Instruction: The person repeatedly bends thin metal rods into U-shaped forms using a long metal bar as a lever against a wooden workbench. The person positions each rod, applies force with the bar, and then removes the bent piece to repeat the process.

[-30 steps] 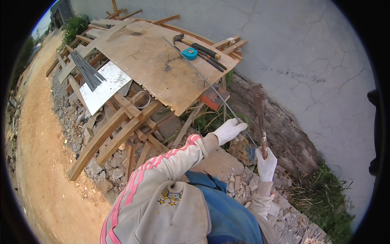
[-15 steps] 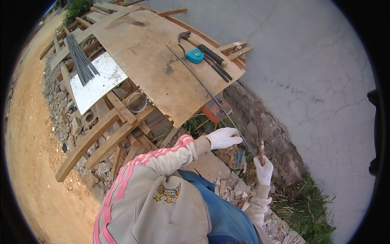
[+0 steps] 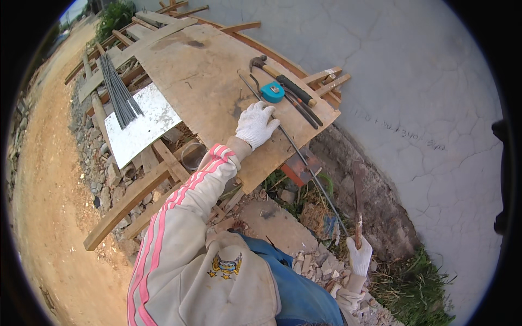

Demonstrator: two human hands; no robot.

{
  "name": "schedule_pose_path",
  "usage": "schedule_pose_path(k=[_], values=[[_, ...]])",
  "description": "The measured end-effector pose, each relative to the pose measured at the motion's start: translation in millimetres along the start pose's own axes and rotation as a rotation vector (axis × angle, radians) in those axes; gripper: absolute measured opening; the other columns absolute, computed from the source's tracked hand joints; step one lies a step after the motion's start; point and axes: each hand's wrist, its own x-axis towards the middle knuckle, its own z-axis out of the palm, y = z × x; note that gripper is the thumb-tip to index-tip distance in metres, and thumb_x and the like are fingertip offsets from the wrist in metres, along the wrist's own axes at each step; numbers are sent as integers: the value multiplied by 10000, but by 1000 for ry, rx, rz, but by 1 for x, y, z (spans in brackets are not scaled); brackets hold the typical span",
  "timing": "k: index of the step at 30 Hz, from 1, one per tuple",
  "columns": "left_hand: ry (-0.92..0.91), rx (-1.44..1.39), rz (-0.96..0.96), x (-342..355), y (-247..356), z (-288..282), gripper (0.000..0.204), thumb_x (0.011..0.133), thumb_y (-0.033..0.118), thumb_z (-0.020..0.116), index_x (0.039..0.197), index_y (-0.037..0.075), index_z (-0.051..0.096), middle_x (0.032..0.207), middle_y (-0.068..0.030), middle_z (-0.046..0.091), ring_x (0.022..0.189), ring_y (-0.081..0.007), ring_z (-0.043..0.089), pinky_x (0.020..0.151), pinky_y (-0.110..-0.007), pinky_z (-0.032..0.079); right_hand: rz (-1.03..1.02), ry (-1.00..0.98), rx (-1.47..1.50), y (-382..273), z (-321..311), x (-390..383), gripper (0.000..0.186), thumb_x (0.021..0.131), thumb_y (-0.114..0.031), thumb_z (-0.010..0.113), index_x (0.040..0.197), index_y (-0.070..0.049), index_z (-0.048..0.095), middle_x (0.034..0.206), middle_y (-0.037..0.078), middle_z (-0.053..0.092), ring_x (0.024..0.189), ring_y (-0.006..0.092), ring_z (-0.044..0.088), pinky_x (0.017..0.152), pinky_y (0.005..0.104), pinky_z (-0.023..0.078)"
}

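A long thin metal rod (image 3: 305, 161) lies slantwise across the board, its near part sticking out past the edge toward my right hand. My left hand (image 3: 254, 126), in a white knitted glove, rests on the board with its fingers curled over the rod. Lower right, my gloved right hand (image 3: 360, 258) is closed round the lower end of a rusty flat-bladed tool (image 3: 358, 193), which points upward. The rod's near end reaches that hand; whether the fingers also hold it is unclear. Just beyond my left hand lie a teal tape measure (image 3: 273, 92), a claw hammer (image 3: 288, 81) and dark-handled pliers-like tools (image 3: 304, 110).
The worn plywood board (image 3: 190, 65) rests on wooden beams (image 3: 128, 205). A bundle of thin rods (image 3: 118, 92) lies partly on a white sheet (image 3: 142, 127) at left. A red block-like object (image 3: 296, 169) sits under the board's edge. A cracked grey wall (image 3: 424, 98) borders the right, above rubble (image 3: 315, 266).
My left hand has moved forward from near the rod's lower part onto the board, beside the tape measure. My right hand keeps the rusty tool upright. The whole view has shifted slightly.
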Motion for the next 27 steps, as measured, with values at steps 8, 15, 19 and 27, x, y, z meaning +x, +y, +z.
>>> schedule_pose_path(k=[8,15,19,27], values=[[64,132,114,10,-21,26,400,921,458,726,1130,117,731,1186,-138,634,1171,-345,590,987,-500,426,2,-7,7,-7,10,9,285,947,-250,778,940,14,669,713,26,531,697,121,445,646,329,433],[-37,153,56,12,-14,21,486,922,482,737,1198,82,722,1283,-171,633,1231,-365,587,1043,-515,440,96,-31,60,4,12,8,258,946,-237,782,979,9,708,705,37,563,684,124,508,648,333,453],[-34,141,49,13,-14,22,496,922,483,737,1209,79,716,1298,-178,629,1231,-365,587,1051,-508,436,-65,63,-26,-4,16,7,244,933,-215,794,1012,-3,704,706,55,551,665,167,527,648,337,460],[-6,193,23,13,-17,32,639,914,541,741,1317,56,643,1317,-172,643,1246,-352,605,1076,-497,427,4,46,-223,-67,-24,0,242,923,-180,789,1015,-1,654,728,88,484,685,185,446,659,339,443]])
